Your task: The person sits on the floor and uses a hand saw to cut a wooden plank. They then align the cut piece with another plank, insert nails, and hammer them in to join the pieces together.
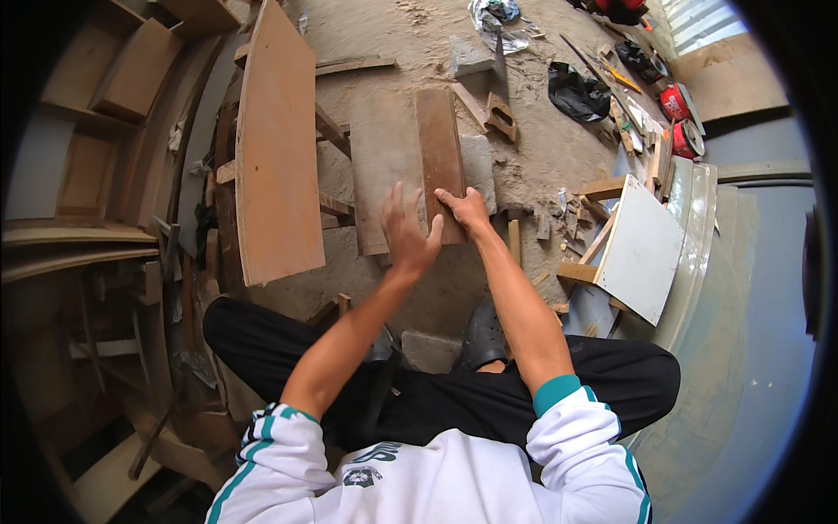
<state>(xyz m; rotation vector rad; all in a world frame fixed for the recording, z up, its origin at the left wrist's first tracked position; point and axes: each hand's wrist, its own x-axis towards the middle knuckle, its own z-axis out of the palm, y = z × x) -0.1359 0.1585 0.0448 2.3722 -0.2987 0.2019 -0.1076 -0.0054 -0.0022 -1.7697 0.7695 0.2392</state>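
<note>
A narrow reddish-brown wooden board (439, 131) lies lengthwise on the right part of a wider, pale plywood panel (380, 144). My right hand (467, 212) grips the brown board's near right edge, with the thumb on its top face and the other fingers mostly hidden at the side. Over the near end of the pale panel is my left hand (410, 236), its fingers spread and slightly blurred, holding nothing. Whether it touches the panel I cannot tell. A handsaw (501, 113) with a wooden handle rests just beyond the boards to the right.
Close on the left stands a tall plywood panel (278, 166) on a wooden frame. A white-faced board (642, 249) leans at the right among offcuts. Farther right lie a black plastic bag (578, 92) and red round containers (688, 138). Wooden cabinet parts (140, 70) crowd the far left.
</note>
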